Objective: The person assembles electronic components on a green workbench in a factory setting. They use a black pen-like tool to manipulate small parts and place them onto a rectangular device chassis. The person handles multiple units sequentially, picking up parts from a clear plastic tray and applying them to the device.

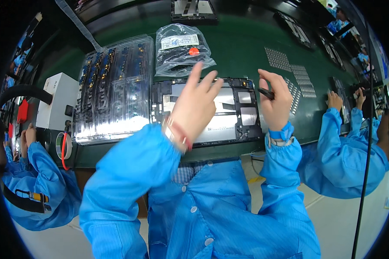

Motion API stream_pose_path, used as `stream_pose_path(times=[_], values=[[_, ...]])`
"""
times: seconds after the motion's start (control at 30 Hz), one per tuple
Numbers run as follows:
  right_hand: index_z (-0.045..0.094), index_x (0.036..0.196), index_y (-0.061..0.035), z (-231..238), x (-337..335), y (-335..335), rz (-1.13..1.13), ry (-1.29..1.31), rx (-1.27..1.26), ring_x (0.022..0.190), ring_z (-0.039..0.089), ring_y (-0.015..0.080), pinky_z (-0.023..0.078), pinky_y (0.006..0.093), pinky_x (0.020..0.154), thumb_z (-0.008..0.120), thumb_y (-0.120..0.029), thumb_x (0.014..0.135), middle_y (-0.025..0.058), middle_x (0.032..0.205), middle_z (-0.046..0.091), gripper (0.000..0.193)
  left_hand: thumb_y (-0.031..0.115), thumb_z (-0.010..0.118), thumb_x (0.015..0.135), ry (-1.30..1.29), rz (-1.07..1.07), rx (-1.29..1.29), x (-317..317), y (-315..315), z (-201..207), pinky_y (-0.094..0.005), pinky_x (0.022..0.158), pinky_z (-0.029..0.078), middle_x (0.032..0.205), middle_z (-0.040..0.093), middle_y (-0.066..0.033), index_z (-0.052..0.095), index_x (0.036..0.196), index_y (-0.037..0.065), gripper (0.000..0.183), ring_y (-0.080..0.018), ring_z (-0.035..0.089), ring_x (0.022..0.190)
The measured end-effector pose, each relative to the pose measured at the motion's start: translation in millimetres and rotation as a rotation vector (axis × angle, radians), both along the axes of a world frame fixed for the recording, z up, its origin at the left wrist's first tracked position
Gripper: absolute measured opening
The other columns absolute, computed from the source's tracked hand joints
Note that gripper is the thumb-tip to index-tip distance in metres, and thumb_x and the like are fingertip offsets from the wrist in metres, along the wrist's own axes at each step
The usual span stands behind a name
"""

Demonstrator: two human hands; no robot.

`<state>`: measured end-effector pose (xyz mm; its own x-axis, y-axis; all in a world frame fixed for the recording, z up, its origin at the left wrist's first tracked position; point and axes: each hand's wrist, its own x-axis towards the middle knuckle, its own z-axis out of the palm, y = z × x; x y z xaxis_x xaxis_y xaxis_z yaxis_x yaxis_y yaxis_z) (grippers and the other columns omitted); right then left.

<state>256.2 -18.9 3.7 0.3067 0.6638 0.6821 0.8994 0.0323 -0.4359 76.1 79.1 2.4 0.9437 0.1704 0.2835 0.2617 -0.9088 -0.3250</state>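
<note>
An opened flat device (233, 113), black-framed with silvery inner panels, lies on the green belt (242, 47) right in front of me. My left hand (195, 102) hovers over its left half, fingers spread and holding nothing. My right hand (275, 100) is raised over the device's right edge and pinches a slim black tool (266, 93) between thumb and fingers. Both my arms are in blue sleeves.
Clear plastic trays (112, 88) of small parts lie left of the device, a clear bag (182, 49) with a label behind it. A white box (56, 101) and tape roll (63, 146) stand at left. Sheets of small pads (294, 74) lie at right. Other workers' hands (334, 100) work on both sides.
</note>
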Motion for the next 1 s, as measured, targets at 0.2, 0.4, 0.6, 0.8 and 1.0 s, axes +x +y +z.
stream_pose_path(times=[0.2, 0.4, 0.6, 0.8, 1.0], values=[[0.06, 0.101, -0.0046, 33, -9, 6, 0.282, 0.078, -0.295, 0.079, 0.059, 0.0267, 0.048, 0.0316, 0.069, 0.05, 0.007, 0.06, 0.0108, 0.092, 0.059, 0.044, 0.0, 0.051, 0.071, -0.244, -0.023, -0.9, -78, -68, 30, -0.0467, 0.098, 0.028, 0.123, 0.047, -0.0108, 0.057, 0.108, 0.007, 0.038, -0.0279, 0.046, 0.112], [0.06, 0.105, -0.01, 11, -34, 46, 0.262, -0.236, -0.575, 0.084, 0.06, 0.0247, 0.049, 0.0338, 0.071, 0.053, -0.001, 0.068, 0.0042, 0.104, 0.057, 0.039, 0.002, 0.04, 0.083, -0.567, -0.339, -2.552, -88, -105, -58, -0.0308, 0.092, 0.037, 0.122, 0.047, -0.0132, 0.049, 0.115, 0.003, 0.033, -0.0222, 0.048, 0.11], [0.059, 0.106, -0.0089, 4, -44, 49, 0.182, -0.265, -0.645, 0.084, 0.061, 0.0238, 0.05, 0.0325, 0.073, 0.053, 0.002, 0.066, 0.0031, 0.107, 0.056, 0.042, 0.01, 0.037, 0.088, -0.809, -0.083, -3.032, -93, -96, -50, -0.0349, 0.098, 0.034, 0.134, 0.034, -0.0165, 0.029, 0.132, 0.0, 0.045, -0.0243, 0.041, 0.119], [0.06, 0.106, -0.0098, 4, -56, 53, 0.136, -0.356, -0.722, 0.085, 0.061, 0.0235, 0.05, 0.0347, 0.072, 0.06, -0.005, 0.066, 0.0033, 0.106, 0.055, 0.04, 0.012, 0.032, 0.089, -0.873, -0.103, -3.037, -93, -89, -55, -0.0349, 0.1, 0.032, 0.139, 0.027, -0.0179, 0.027, 0.132, -0.002, 0.046, -0.0253, 0.033, 0.125], [0.061, 0.104, -0.0109, 1, -17, 54, 0.338, -0.116, -0.533, 0.09, 0.058, 0.0262, 0.048, 0.0318, 0.078, 0.053, -0.002, 0.068, 0.0048, 0.107, 0.058, 0.038, 0.01, 0.033, 0.087, -0.936, -0.132, -3.054, -95, -95, -51, -0.0357, 0.102, 0.029, 0.141, 0.023, -0.0176, 0.024, 0.134, -0.002, 0.049, -0.0258, 0.028, 0.128]])
